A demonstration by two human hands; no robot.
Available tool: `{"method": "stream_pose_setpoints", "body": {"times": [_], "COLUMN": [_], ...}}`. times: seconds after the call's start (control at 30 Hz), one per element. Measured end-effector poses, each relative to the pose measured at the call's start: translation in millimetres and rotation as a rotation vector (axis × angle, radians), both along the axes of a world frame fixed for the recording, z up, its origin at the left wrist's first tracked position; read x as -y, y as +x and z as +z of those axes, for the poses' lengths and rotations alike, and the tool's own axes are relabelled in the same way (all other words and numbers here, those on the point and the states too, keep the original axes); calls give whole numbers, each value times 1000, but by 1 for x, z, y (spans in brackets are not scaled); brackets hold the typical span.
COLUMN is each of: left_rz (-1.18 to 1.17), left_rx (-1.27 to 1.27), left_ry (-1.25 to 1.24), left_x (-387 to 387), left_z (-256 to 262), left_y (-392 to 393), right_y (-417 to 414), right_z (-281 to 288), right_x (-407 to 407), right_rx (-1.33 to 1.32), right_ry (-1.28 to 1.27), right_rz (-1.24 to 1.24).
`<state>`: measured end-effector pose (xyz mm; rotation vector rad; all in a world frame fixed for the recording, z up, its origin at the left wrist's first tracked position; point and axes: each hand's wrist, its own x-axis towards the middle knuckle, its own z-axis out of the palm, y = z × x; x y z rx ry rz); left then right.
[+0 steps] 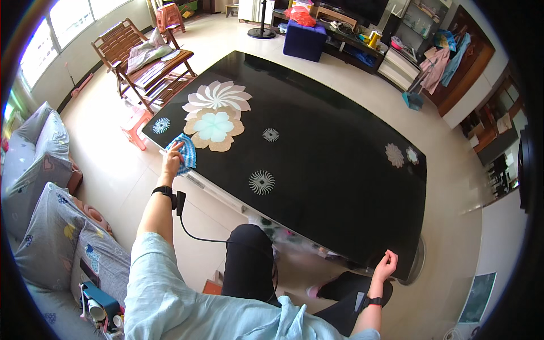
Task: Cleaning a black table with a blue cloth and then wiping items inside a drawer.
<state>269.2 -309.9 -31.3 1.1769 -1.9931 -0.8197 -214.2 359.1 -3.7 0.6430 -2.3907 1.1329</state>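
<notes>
A blue-and-white checked cloth (187,155) lies at the left near edge of a glossy black table (323,178) with printed flowers. My left hand (173,157) holds the cloth against the tabletop, its fingers bent over it. At the table's near right corner, my right hand (386,266) is raised with curled fingers and nothing visible in it. A large pink-and-gold flower print (216,127) spreads just right of the cloth. Both wrists wear black bands, and a cable runs from the left one.
Patterned sofas (46,238) stand on the left, one bearing a blue caddy (102,299). A wooden folding chair (146,63) and a pink plastic stool (137,125) sit beyond the table's left end. A dark blue cube stool (304,40) stands behind the table.
</notes>
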Motion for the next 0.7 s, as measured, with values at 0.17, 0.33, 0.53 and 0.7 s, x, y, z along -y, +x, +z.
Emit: {"method": "stream_pose_setpoints", "body": {"times": [0.17,0.33,0.53,0.7], "left_rz": [181,150,-222,97], "left_rx": [198,612,678,844], "left_ry": [-182,-274,-411,-213], "left_x": [7,-23,-13,71], "left_z": [-10,25,39,43], "left_y": [-12,-29,-29,-8], "right_y": [6,9,5,3], "right_z": [-3,-4,-8,-13], "right_x": [13,22,18,14], "right_rx": [-97,-161,-156,-136], "right_ry": [154,225,244,253], "right_rz": [38,-45,-68,-86]}}
